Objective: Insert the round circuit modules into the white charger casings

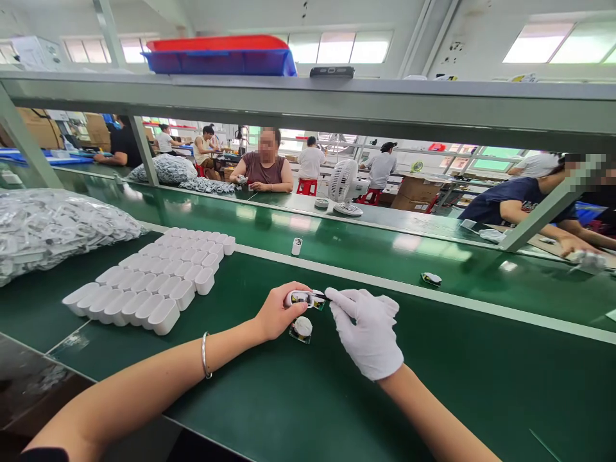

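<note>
My bare left hand (pixel 282 312) grips a small white plastic housing (pixel 291 298), with a circuit board showing inside it and at its right end. In a white glove, my right hand (pixel 363 327) pinches a thin black tool (pixel 323 296) that looks like tweezers, its tip at the housing's opening. The tool's rear is hidden by the glove. Just below the housing, a green circuit board with a round white part (pixel 303 327) lies on the green bench.
Rows of empty white cups (pixel 156 316) stand left, beside a large bag of white parts (pixel 58 224). A white piece (pixel 297 246) and another circuit board (pixel 431 279) lie farther back. A shelf beam (pixel 308 106) crosses overhead. Co-workers sit beyond, near a fan (pixel 342 181).
</note>
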### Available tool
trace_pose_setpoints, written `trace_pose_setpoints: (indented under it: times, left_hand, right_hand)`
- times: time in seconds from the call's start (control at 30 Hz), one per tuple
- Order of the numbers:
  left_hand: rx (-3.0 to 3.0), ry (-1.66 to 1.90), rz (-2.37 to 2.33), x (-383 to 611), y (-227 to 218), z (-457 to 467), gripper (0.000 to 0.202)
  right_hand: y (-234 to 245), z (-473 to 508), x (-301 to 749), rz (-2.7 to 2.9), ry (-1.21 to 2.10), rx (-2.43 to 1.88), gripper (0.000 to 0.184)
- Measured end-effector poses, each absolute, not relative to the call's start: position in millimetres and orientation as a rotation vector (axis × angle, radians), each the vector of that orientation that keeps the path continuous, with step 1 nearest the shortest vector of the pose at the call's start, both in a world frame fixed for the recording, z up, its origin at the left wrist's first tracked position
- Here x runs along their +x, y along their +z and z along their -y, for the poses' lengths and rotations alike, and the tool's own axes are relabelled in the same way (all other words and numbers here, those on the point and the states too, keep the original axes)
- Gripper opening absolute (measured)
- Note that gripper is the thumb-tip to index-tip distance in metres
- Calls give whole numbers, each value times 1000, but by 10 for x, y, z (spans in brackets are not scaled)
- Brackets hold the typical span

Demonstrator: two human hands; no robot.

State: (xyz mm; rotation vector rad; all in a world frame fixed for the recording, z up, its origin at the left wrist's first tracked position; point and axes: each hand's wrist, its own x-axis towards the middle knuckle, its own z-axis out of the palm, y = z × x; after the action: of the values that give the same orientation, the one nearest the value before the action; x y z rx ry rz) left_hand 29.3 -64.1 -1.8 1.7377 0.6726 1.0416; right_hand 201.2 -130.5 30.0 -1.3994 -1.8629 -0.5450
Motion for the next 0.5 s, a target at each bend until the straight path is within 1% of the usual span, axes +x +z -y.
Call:
trace_pose_setpoints:
  times: [0.13,0.23,0.3,0.37,0.4,0.43,0.5]
  left_hand:
    - [1721,1058,-662,289,-25,634,25]
    - [1730,1062,-633,288,-30,639,25]
    - [1764,1099,-601,285,-28,647,26]
    - [1832,1167,-551,277,-25,657,28]
    - [1877,1192,-525,273,-25,662,30]
    - [1925,1203,-500,268,-27,666,32]
    - [2011,1187,-449,259,-41,672,41]
  right_hand:
    - [198,1159,2229,1709,-579,-1781,24]
    - [84,1049,2447,1679,-472,-2038,24]
    - [46,1025,2499,1699,-406,-2094,20]
    - [64,1053,2432,1730,-306,-1988,15]
    - [94,1083,2362,1755,-184,-1875,16]
    - [133,1122,2277,1783,5,-1730,22]
    - [220,1209,2098,1798,519,-1423,38]
